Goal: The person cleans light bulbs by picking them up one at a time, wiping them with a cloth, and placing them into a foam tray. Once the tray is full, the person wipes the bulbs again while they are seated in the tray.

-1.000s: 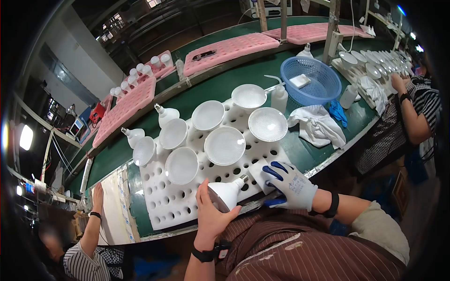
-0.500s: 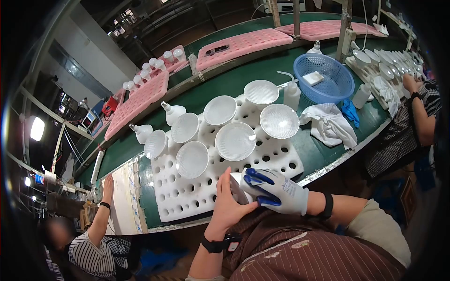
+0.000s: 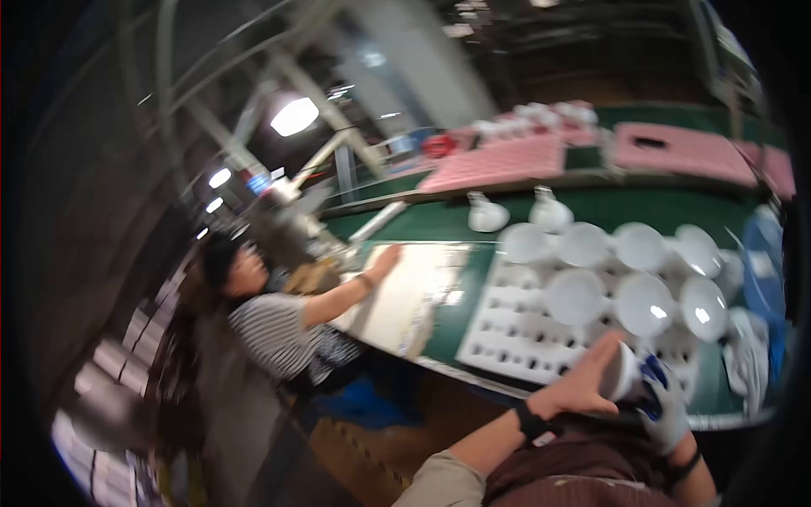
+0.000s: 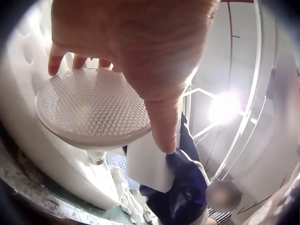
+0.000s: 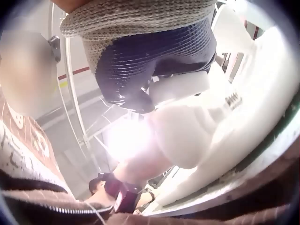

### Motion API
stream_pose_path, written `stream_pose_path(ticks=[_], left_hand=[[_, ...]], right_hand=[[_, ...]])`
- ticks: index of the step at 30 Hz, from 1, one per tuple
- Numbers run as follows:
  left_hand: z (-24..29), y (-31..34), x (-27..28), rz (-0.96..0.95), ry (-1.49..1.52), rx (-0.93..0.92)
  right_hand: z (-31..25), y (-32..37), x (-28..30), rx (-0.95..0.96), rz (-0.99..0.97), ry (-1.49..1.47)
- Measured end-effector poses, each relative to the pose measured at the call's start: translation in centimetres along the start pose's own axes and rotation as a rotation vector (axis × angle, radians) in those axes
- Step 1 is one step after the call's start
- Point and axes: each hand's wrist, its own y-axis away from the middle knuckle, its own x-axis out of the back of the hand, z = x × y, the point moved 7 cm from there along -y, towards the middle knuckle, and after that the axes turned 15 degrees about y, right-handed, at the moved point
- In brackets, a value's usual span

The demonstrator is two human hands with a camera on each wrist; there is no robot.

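Observation:
My bare left hand (image 3: 574,387) grips a reflector light bulb (image 3: 623,372) around its wide rim. In the left wrist view its dimpled lens (image 4: 93,110) lies between the fingers and the thumb. My right hand (image 3: 666,407) wears a grey glove with blue-coated fingers. Those fingers pinch a white foam block (image 5: 180,89), which lies close against the side of the bulb's white body (image 5: 183,136). The left thumb tip comes right up to the blue glove (image 4: 180,187). Both hands are over the front edge of a holed white foam tray (image 3: 515,338).
Several reflector bulbs (image 3: 644,306) sit lens-up in the tray. Two more bulbs (image 3: 487,213) stand behind it on the green bench. Pink foam trays (image 3: 498,165) line the back. A person (image 3: 279,329) at left reaches onto a pale board (image 3: 405,287). A white cloth (image 3: 748,351) lies at right.
The head view has swung left and blurred. My right hand has moved from the tray's front edge to the bulb, bringing the white foam block with it. The left hand keeps its grip.

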Motion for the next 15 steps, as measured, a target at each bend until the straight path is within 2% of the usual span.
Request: stream_pose_path(ticks=[1,2,3,4,5,7,9,11,12,14,15], left_hand=[[0.5,-0.2,0.4,-0.021,0.004,-0.026],[1.2,-0.5,0.8,-0.040,0.054,0.035],[0.8,-0.4,1.0,-0.010,0.033,-0.065],[0.6,-0.4,1.3,0.016,0.037,0.009],[1.2,-0.8,1.0,0.027,0.053,0.087],[1.3,-1.4,0.0,0.031,0.171,0.168],[2.1,-1.3,-0.5,0.028,0.180,0.211],[1.5,-1.4,-1.0,0.018,0.182,0.225],[0.8,-1.2,-1.3,0.044,0.077,0.128],[1.1,-0.7,-0.7,0.038,0.028,0.053],[1.4,-0.9,-1.3,0.006,-0.016,-0.041]], right_hand=[[1.0,0.2,-0.4,-0.070,-0.070,0.131],[1.5,0.2,-0.2,-0.012,-0.067,0.263],[3.1,0.8,-0.7,-0.015,-0.091,0.277],[1.9,0.0,0.5,0.083,-0.096,0.318],[2.8,0.2,0.9,-0.011,-0.047,0.184],[2.0,0.1,1.3,-0.061,0.046,-0.048],[-0.4,-0.3,1.3,0.156,0.017,0.196],[0.1,0.1,1.0,0.189,0.114,0.189],[1.5,0.8,0.1,0.199,0.110,0.190],[6.4,2.6,-3.0,0.067,-0.096,0.279],[7.0,3.0,-2.5,0.129,-0.028,0.342]])
